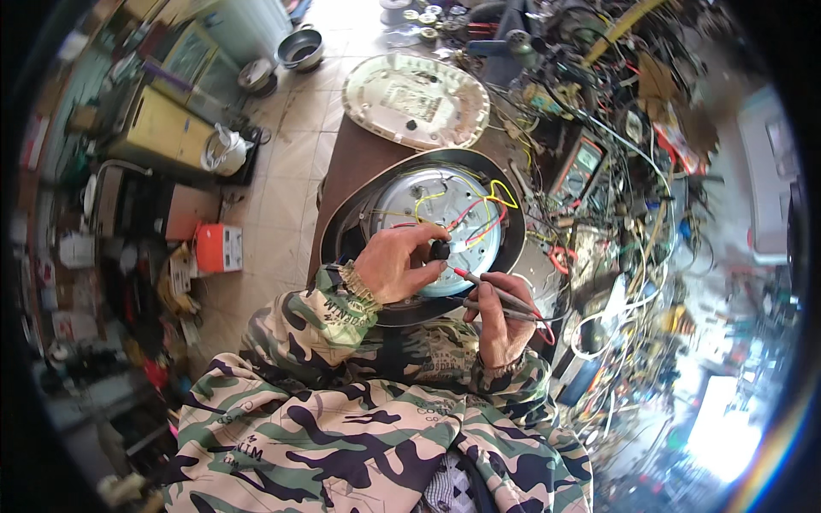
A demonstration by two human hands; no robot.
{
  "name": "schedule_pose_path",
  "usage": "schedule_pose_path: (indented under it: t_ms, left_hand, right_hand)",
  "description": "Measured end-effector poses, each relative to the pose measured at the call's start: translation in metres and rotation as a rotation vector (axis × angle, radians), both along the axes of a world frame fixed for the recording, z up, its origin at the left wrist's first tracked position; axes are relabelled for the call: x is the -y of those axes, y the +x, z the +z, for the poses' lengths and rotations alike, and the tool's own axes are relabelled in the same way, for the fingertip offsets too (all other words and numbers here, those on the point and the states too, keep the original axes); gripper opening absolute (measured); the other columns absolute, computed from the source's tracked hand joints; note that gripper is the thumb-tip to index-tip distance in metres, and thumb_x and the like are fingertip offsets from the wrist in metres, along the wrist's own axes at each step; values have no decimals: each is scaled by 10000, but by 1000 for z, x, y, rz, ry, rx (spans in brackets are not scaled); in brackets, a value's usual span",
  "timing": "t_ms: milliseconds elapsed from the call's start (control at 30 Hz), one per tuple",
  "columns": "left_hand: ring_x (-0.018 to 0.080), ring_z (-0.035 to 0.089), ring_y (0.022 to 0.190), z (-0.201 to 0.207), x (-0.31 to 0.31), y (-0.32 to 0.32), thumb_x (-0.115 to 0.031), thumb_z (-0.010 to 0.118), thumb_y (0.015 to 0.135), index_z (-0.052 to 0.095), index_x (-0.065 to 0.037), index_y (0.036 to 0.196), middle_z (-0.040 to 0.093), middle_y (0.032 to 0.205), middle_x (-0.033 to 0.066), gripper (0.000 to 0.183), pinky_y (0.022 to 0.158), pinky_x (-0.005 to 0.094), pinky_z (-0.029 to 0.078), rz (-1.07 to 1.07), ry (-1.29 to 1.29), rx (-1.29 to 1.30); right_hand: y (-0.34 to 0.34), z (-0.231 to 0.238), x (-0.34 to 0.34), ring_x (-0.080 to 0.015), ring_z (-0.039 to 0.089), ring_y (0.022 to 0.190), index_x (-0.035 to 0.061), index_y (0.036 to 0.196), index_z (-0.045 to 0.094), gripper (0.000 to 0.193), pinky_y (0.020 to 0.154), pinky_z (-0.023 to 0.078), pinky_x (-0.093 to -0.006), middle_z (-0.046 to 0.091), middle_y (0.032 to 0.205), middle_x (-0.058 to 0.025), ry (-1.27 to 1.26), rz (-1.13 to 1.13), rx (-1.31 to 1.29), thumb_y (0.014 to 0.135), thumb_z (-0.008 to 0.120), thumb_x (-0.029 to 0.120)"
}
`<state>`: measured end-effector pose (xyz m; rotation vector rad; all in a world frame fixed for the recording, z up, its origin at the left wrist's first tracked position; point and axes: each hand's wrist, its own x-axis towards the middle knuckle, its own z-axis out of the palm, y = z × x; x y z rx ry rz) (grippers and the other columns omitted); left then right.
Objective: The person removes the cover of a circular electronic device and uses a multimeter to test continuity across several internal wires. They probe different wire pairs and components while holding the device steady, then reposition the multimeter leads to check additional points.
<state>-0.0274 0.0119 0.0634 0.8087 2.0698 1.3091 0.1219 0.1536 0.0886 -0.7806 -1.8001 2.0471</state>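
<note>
My left hand (392, 263) pinches a small black round part (440, 250) between thumb and fingers, above a silvery metal disc (410, 192). The disc sits inside a dark oval appliance housing (335, 224). Yellow and red wires (489, 211) run across the disc. In my right hand (503, 323) are multimeter probes (511, 304), gripped like a pen. The red-collared probe points toward the black part; whether its tip touches cannot be made out. Farther right lies a multimeter (583, 167) with a lit display.
An oval off-white cover (419, 103) lies beyond the housing on the brown table (342, 167). Tangled cables and parts crowd the right side, with red-handled pliers (561, 259) among them. On the left floor are an orange box (219, 248) and a dark pot (300, 49).
</note>
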Motion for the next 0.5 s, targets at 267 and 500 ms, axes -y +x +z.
schedule_pose_path:
  t_ms: [267, 500]
  left_hand:
    - [155, 663, 660, -13, -9, -34, -202, 697, 893, 692, 16, 993, 696, 762, 104, 240, 620, 312, 512, -118, -51, 45]
    - [90, 641, 804, -39, -11, -68, -196, 667, 959, 646, 80, 1134, 700, 907, 56, 328, 692, 249, 538, -371, -24, 356]
  right_hand:
    - [16, -13, 40, -103, 627, 645, -57, 1086, 640, 202, 603, 510, -237, 665, 780, -75, 57, -285, -5, 959, 642, 100]
    - [16, -37, 72, -132, 651, 711, -45, 1075, 680, 175, 639, 515, -253, 687, 866, -99, 227, -323, -117, 916, 672, 28]
